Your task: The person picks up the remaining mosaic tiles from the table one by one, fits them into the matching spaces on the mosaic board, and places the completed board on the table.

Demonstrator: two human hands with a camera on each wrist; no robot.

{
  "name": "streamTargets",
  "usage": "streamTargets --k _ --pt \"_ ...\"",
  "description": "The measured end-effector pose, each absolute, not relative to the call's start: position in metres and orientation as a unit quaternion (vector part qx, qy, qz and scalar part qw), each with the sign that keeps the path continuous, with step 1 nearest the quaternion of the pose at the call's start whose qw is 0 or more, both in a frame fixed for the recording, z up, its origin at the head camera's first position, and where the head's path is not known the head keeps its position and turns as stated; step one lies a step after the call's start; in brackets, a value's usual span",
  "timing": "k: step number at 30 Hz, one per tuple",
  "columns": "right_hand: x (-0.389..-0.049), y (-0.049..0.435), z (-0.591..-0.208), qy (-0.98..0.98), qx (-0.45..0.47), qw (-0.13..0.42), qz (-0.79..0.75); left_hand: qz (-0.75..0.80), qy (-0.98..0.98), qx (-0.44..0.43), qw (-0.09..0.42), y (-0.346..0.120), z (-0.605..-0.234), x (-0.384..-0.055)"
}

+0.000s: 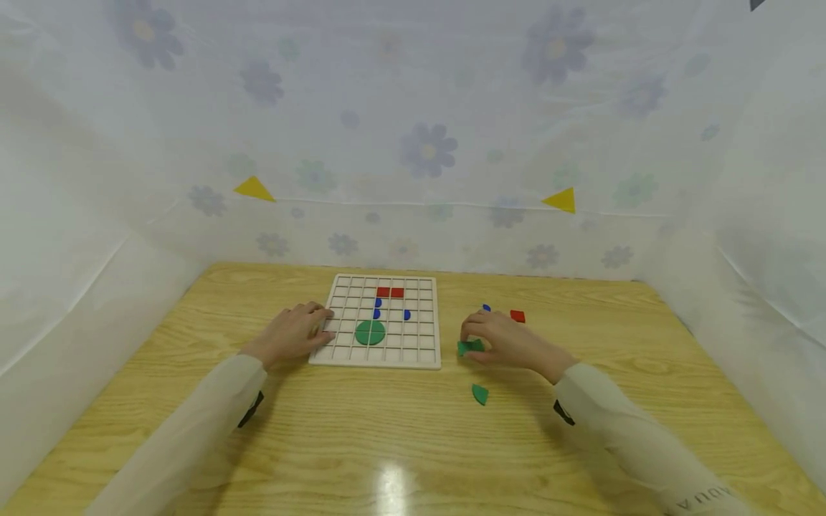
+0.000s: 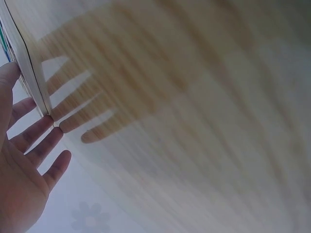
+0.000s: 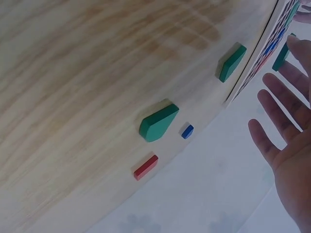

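Note:
A white grid board (image 1: 379,364) lies on the table. On it are two red squares (image 1: 390,292), several small blue half-round pieces (image 1: 407,314) and a green disc (image 1: 370,332) crossed by seam lines. My left hand (image 1: 293,331) rests at the board's left edge, its relaxed fingers touching the rim, as the left wrist view also shows. To the board's right, my right hand (image 1: 506,342) pinches a green quarter-circle piece between thumb and index finger; this piece (image 3: 281,59) shows in the right wrist view. The other right fingers are spread loosely.
Loose on the wooden table (image 1: 387,423) lie a green quarter piece (image 1: 480,394), a red square (image 1: 518,316) and a blue piece (image 1: 487,307). Another loose green piece (image 3: 159,121) shows in the right wrist view. White flowered curtains (image 1: 413,236) enclose the back and sides.

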State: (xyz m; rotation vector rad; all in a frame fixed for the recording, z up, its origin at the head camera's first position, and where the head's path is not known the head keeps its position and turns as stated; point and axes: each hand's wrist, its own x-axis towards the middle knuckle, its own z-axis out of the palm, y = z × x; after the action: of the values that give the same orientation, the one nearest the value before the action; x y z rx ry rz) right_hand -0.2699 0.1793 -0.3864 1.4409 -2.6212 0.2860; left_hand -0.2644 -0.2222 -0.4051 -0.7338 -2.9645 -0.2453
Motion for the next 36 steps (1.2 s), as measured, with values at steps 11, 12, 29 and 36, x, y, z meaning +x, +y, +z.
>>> streamTargets --k 11,12,29,36 --pt "-0.277 0.144 -0.383 -0.869 0.484 0.044 0.093 -0.078 -0.969 -0.234 0.031 -0.224 -0.407 -0.267" --pt "-0.278 0.14 -0.383 -0.871 0.481 0.04 0.092 -0.077 -0.969 -0.234 0.031 -0.224 -0.407 -0.267" --pt "-0.295 0.095 -0.39 -0.878 0.476 0.019 0.054 -0.082 -0.968 -0.236 0.036 -0.227 -0.408 -0.267" --pt "-0.296 0.084 -0.389 -0.88 0.471 0.002 0.058 -0.082 -0.967 -0.238 0.035 -0.228 -0.408 -0.267"
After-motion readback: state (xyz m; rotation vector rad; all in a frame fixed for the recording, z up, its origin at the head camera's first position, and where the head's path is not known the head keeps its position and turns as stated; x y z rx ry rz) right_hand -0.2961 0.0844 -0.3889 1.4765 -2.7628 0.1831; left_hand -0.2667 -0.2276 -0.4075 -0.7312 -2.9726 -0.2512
